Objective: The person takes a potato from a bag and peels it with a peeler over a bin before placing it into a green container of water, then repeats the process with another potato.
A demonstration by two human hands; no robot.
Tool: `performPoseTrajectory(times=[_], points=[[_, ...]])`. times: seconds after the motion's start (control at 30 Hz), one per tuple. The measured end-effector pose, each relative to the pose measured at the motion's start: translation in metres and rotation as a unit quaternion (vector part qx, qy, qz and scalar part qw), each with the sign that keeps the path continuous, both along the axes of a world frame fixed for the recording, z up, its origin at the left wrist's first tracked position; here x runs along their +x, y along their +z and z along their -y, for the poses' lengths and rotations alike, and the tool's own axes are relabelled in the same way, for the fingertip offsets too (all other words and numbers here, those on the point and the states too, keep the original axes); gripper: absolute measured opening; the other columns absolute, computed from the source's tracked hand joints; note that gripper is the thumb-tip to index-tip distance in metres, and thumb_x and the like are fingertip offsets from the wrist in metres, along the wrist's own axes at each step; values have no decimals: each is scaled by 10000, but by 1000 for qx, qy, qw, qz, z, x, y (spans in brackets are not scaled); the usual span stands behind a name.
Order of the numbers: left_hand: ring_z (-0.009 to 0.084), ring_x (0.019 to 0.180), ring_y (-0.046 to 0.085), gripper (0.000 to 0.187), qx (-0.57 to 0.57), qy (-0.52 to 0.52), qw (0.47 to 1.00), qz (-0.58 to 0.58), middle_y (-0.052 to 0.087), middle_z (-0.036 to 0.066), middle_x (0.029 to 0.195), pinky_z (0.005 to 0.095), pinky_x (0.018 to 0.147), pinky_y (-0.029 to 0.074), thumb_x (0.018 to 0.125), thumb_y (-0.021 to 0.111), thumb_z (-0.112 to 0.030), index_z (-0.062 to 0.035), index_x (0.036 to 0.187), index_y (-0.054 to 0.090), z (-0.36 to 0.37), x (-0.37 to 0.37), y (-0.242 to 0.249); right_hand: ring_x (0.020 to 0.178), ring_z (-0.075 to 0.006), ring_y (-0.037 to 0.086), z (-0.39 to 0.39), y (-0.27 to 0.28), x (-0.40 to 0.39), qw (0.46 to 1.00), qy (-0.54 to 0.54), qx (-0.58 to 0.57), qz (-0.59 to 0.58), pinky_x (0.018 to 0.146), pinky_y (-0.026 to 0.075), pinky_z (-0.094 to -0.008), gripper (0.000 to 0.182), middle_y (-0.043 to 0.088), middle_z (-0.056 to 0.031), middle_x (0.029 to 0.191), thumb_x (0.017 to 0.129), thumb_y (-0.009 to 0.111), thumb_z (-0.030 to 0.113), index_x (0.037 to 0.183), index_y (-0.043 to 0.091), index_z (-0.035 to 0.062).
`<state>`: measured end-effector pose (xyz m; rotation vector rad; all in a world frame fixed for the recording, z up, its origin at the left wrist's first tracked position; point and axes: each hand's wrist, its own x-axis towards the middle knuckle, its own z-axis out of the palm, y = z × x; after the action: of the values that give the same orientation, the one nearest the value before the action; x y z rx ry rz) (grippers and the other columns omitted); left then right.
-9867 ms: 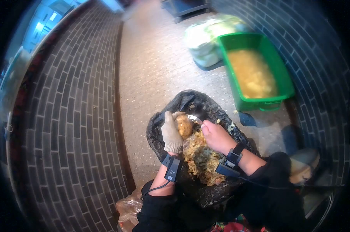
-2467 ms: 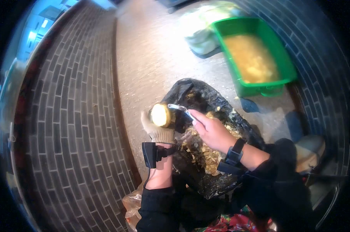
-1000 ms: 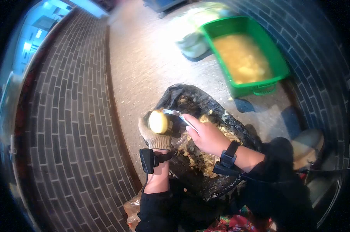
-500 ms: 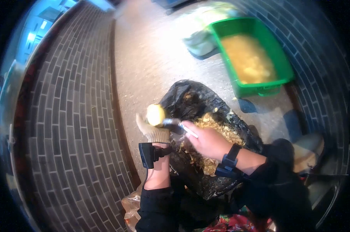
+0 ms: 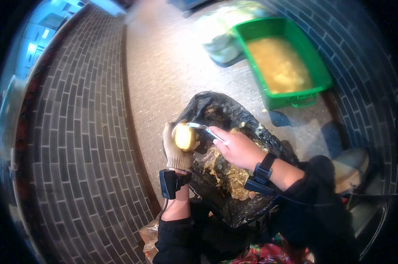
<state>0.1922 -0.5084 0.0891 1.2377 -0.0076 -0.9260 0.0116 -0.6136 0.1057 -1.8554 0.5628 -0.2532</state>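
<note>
My left hand (image 5: 177, 154), in a light knitted glove, is wrapped round a pale yellow peeled potato (image 5: 185, 137) at the left edge of a black plastic bag. The bare fingers of my right hand (image 5: 234, 147) grip a metal peeler (image 5: 206, 129), whose head touches the potato's upper right side. Beneath both hands the black bag (image 5: 247, 116) lies open, with a heap of peelings (image 5: 238, 182) in it.
A green tub (image 5: 320, 75) with yellowish water and pale pieces stands on the floor at the upper right. Beside it is a whitish plastic bag (image 5: 223, 44). Brick-patterned walls run along both sides. A shoe (image 5: 350, 171) is at the right.
The potato and my left hand have moved slightly down and right, and the glove now shows more round the potato. The peeler's head has shifted up from the potato's lower right to its upper right.
</note>
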Motion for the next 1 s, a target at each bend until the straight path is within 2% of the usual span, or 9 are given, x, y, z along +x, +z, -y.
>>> performPoseTrajectory(times=[0.13,0.2,0.43,0.47,0.63,0.7,0.77,0.87,1.0], points=[[204,651,649,594,-7,-21,1000,10,666,94,815,321,534,541,940,420,-577,-31,1110,583,-3,3,-7,575,-386,597,-10,-7,3,998,13,-49,-21,556,467,-474,383,606,-208,661,969,471,231,1323,472,84],[186,687,640,550,63,39,996,49,663,51,809,298,600,524,928,422,-590,-85,1012,621,1,-3,-8,614,-403,595,-16,-8,5,998,27,-17,-51,608,468,-458,459,587,-258,679,975,470,215,1396,409,42],[224,734,652,517,9,226,974,-14,657,72,828,379,647,551,917,469,-559,-64,975,607,7,-8,-10,591,-423,588,-47,4,2,994,77,41,-58,578,458,-503,477,584,-250,646,976,456,193,1410,362,18],[223,697,644,520,30,209,977,-35,648,71,785,375,613,548,914,467,-565,-68,974,606,10,-20,20,581,-421,594,-69,-16,-1,996,60,42,45,573,459,-511,475,582,-254,635,975,454,197,1409,361,28],[261,687,641,536,-61,231,971,11,653,80,823,381,602,539,912,465,-562,-57,1034,599,-1,18,-26,544,-405,589,-62,-7,0,999,40,0,-22,551,469,-491,476,566,-229,592,973,469,216,1408,364,52],[251,678,648,532,-132,145,981,8,664,87,824,369,590,537,921,451,-561,-62,1015,609,-8,29,-36,557,-385,594,-49,-3,0,999,27,-3,-20,550,466,-479,464,572,-221,618,970,476,218,1402,383,77],[249,668,653,530,-121,186,975,15,669,93,823,367,574,538,933,435,-552,-58,1019,609,4,18,-21,604,-376,613,-30,7,0,999,2,3,-51,578,471,-470,445,592,-223,666,970,474,220,1393,406,100],[201,710,637,522,-34,64,997,34,662,77,831,336,635,528,940,414,-562,-81,1003,604,9,-2,-4,598,-373,607,-13,-12,1,999,-22,-47,5,569,474,-466,424,603,-209,669,972,463,212,1380,413,108],[212,742,638,525,-5,50,995,84,656,68,869,319,673,525,940,420,-569,-87,1044,601,5,-1,-18,607,-392,599,-12,-11,2,998,-6,-62,-5,582,469,-480,432,609,-218,690,973,468,210,1379,417,73]])
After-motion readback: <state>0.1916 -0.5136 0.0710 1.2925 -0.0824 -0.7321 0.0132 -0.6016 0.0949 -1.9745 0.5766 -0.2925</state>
